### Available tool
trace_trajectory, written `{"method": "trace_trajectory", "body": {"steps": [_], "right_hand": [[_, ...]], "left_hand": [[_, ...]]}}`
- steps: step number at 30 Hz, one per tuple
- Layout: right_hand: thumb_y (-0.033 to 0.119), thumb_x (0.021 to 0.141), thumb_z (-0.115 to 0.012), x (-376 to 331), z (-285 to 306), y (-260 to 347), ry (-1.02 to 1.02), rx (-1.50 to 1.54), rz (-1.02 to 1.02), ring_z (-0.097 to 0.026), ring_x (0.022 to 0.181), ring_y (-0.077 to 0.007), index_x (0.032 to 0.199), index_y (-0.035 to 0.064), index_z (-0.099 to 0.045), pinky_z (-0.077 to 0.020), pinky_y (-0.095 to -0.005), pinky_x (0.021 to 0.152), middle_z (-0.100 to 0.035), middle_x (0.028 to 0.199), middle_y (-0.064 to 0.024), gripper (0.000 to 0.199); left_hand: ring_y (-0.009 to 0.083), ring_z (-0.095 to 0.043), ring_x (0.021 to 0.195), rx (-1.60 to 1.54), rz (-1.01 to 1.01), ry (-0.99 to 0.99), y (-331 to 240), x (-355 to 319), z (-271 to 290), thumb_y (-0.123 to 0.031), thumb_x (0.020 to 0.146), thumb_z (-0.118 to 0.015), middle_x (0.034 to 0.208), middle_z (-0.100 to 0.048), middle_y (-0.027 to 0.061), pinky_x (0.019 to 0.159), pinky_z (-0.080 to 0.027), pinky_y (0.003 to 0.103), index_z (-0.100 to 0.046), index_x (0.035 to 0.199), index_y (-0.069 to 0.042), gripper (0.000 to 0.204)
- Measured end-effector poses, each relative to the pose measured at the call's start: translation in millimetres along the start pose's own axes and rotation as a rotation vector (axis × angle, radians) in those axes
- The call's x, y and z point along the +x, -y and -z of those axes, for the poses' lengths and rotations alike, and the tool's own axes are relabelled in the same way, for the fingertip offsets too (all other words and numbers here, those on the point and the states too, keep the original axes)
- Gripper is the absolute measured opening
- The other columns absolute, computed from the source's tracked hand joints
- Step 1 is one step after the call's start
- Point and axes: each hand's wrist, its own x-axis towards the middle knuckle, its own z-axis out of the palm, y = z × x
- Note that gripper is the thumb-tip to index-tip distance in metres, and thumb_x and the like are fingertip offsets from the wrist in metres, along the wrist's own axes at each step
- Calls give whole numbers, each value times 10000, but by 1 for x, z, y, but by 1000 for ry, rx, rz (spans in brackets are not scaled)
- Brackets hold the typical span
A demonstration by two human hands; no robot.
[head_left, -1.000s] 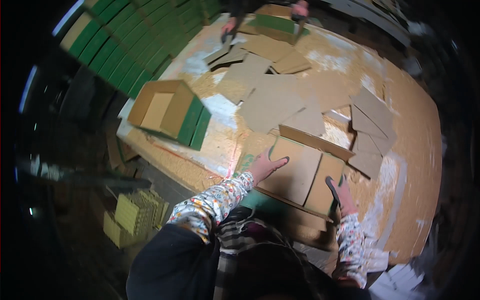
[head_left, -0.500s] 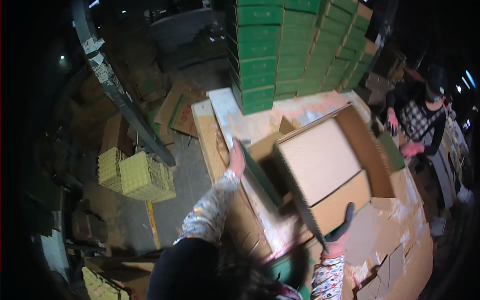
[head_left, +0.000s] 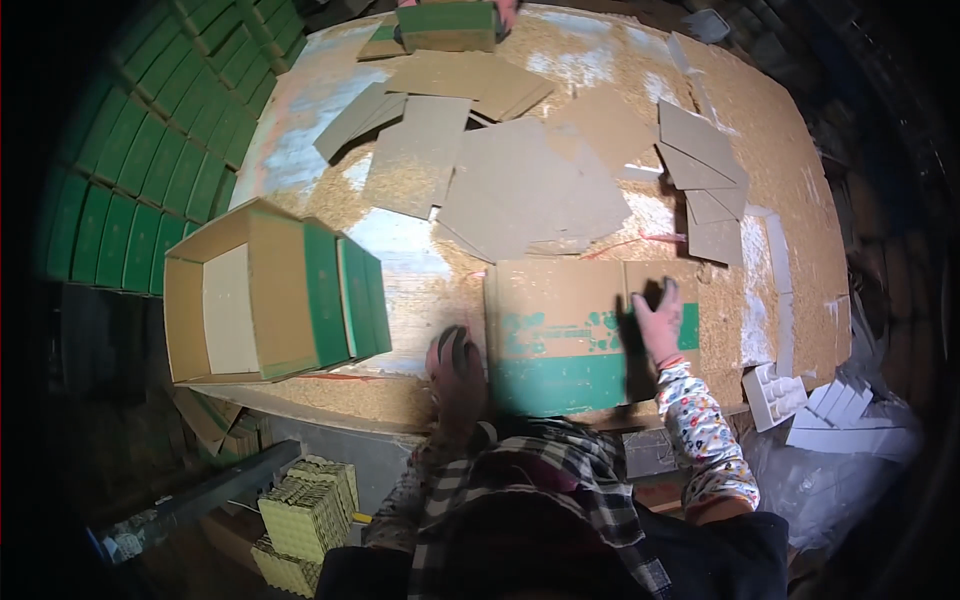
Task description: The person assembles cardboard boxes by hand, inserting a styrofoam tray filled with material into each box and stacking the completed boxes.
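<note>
In front of me a flat folded cardboard box (head_left: 560, 330), brown with a green printed band, lies on the work table (head_left: 425, 265). My right hand (head_left: 658, 325) is over its right part, fingers spread. Beside the box's left edge is my left hand (head_left: 457, 375), its fingers bent and slightly apart, with nothing visible in them. I cannot tell whether it touches the edge. Both hands wear pink gloves with dark fingers. An open cardboard carton (head_left: 280, 300) rests on its side to the left, with green on its flaps.
Loose grey cardboard sheets (head_left: 535, 185) spread across the middle, and more pieces (head_left: 705, 180) lie to the right. Green cartons (head_left: 130, 190) are stacked at the far left. At the far edge, a co-worker's hands hold a green-and-brown box (head_left: 447, 25). Yellow egg trays (head_left: 310, 505) stand below the table.
My view has swung round to the right. The open carton I was holding now stands at the left, out of my hands, and both hands are at a flat box.
</note>
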Motion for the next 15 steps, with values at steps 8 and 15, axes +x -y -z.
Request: {"method": "trace_trajectory", "body": {"steps": [8,15], "right_hand": [[385,914,-589,50,87,-126,263,720,-137,-480,1165,-229,1353,-62,-341,-368,-324,1007,-478,1292,-174,673],[215,931,-598,89,149,-56,-337,1161,-116,-519,1024,-161,1212,-21,-487,-390,-289,961,-558,1144,-72,383]], "left_hand": [[331,-441,1201,-97,469,122,-101,95,-73,-468,791,-687,1265,-468,254,1027,-338,395,-354,1328,69,829],[158,-565,922,-718,417,33,-182,90,-32,-218,831,-711,1005,-608,73,824,-463,292,-553,1118,9,398]]}}
